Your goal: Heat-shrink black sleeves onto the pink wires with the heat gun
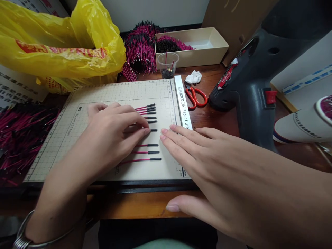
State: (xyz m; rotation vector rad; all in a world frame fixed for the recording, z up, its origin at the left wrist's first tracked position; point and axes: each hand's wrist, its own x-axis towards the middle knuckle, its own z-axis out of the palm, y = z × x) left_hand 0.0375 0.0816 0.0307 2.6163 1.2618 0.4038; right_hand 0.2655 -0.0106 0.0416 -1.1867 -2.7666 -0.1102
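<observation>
My left hand (112, 129) is over the paper cutter board (98, 93), its thumb and index finger pinched on a pink wire with a black sleeve (154, 130) at its end. Most of that wire is hidden under the hand. Several like it lie side by side on the board, some above the fingertips and some below, such as the lowest wire (141, 160), their black ends all pointing right. My right hand (204, 152) is stretched flat, fingers extended and thumb apart, with its fingertips at the board's right side near the black ends. It holds nothing.
Behind the board stand a yellow plastic bag (103, 41), a cream box (197, 57) of wires, a wire heap (141, 45) and a clear cup (168, 65). Right are red-handled scissors (195, 97), crumpled tissue (193, 76), a dark heat gun (251, 83) and a paper cup (303, 122). More wires (23, 138) lie left.
</observation>
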